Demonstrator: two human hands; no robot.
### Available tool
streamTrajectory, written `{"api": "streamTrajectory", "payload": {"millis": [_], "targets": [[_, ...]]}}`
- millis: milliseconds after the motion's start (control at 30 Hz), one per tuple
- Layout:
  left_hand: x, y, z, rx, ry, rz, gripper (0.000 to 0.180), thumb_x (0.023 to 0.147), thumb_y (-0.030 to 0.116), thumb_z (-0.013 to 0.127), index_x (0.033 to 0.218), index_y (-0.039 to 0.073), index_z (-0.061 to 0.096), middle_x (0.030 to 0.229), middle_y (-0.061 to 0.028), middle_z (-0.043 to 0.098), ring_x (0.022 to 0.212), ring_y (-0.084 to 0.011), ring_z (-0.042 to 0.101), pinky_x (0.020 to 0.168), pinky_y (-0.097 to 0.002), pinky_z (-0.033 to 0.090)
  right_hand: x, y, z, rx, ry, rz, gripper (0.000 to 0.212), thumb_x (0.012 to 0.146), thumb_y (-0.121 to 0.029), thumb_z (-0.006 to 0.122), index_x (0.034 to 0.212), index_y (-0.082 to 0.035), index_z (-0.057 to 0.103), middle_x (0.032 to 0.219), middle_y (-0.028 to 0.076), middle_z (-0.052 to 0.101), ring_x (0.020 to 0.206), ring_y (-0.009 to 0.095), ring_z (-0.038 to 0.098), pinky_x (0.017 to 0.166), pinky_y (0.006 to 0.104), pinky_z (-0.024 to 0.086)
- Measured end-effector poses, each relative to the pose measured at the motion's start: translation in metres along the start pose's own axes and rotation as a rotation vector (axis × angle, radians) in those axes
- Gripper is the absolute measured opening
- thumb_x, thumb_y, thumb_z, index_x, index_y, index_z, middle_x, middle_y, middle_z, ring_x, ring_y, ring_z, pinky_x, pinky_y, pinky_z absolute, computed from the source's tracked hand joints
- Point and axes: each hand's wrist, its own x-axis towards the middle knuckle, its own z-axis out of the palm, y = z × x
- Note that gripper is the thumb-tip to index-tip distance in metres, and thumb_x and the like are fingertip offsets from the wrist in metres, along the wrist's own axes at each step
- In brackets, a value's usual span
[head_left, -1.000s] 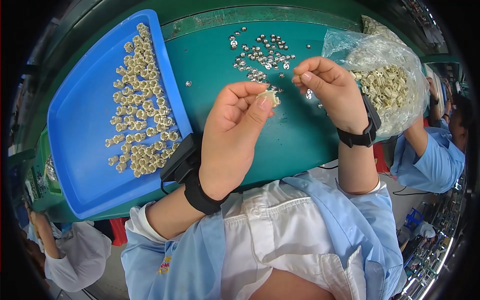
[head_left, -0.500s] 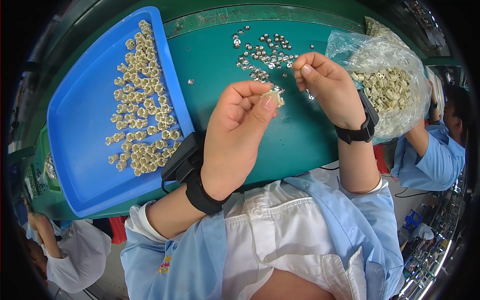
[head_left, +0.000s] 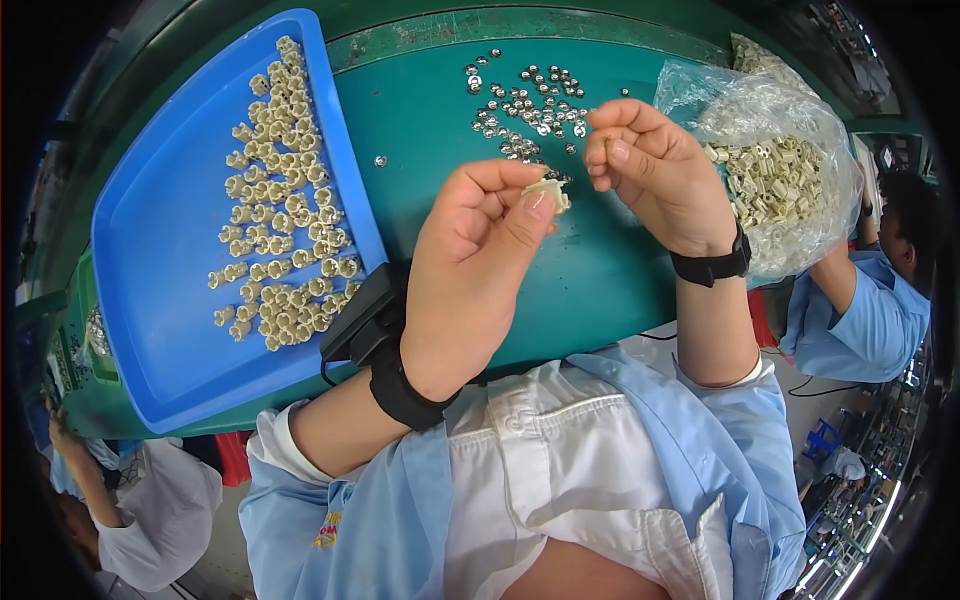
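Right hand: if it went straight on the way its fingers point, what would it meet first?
Likely the silver metal pieces on the green table, ahead and left of the right hand; depth is unclear, so it may pass above them.

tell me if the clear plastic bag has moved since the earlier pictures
No: the clear plastic bag keeps its place against the green rail, with no clear shift either way.

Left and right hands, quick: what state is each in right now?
Left hand: closed, pinching a small, irregularly shaped cream plastic piece between thumb and fingers.
Right hand: fingers curled toward the thumb; can't tell whether it holds anything.
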Motion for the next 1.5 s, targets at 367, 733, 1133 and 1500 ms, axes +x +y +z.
{"api": "streamTrajectory", "payload": {"millis": [367, 733, 1133, 1500], "targets": [[0.001, -0.002, -0.004, -0.067, -0.026, 0.035, 0.024, 0.091, 0.020, 0.048, 0.109, 0.005, 0.047, 0.096, -0.0053, 0.058, 0.084, -0.0103, 0.052, 0.076, -0.0227, 0.039, -0.012, -0.013, 0.028, -0.304, 0.074, -0.028, 0.011, 0.083, -0.006, 0.056, 0.092, 0.000, 0.057, 0.083, 0.005, 0.059, 0.075, 0.011, 0.054, 0.067, 0.0232, 0.043], [0.002, -0.007, -0.003, -0.086, -0.057, 0.097, 0.017, 0.090, 0.012, 0.050, 0.103, 0.001, 0.049, 0.095, -0.0049, 0.057, 0.083, -0.0089, 0.053, 0.077, -0.0219, 0.043, -0.016, -0.020, 0.049, -0.374, 0.111, 0.060, 0.012, 0.079, -0.003, 0.060, 0.089, 0.000, 0.056, 0.081, 0.001, 0.059, 0.070, 0.004, 0.053, 0.062, 0.0166, 0.042], [0.002, -0.008, -0.003, -0.147, -0.080, 0.123, 0.014, 0.088, 0.008, 0.052, 0.100, 0.001, 0.049, 0.093, -0.0052, 0.058, 0.085, -0.0083, 0.054, 0.077, -0.0209, 0.043, -0.019, -0.020, 0.050, -0.307, 0.097, 0.175, 0.008, 0.080, -0.003, 0.059, 0.085, -0.002, 0.053, 0.076, -0.003, 0.054, 0.066, 0.002, 0.048, 0.058, 0.0157, 0.037], [0.002, -0.009, -0.005, -0.060, -0.083, 0.224, 0.013, 0.087, 0.005, 0.053, 0.098, 0.002, 0.049, 0.094, -0.0047, 0.056, 0.086, -0.0078, 0.053, 0.078, -0.0204, 0.042, -0.022, -0.010, 0.049, -0.356, 0.041, 0.026, 0.012, 0.083, -0.007, 0.058, 0.091, -0.002, 0.051, 0.083, -0.002, 0.053, 0.072, 0.002, 0.046, 0.060, 0.0159, 0.037]]}}
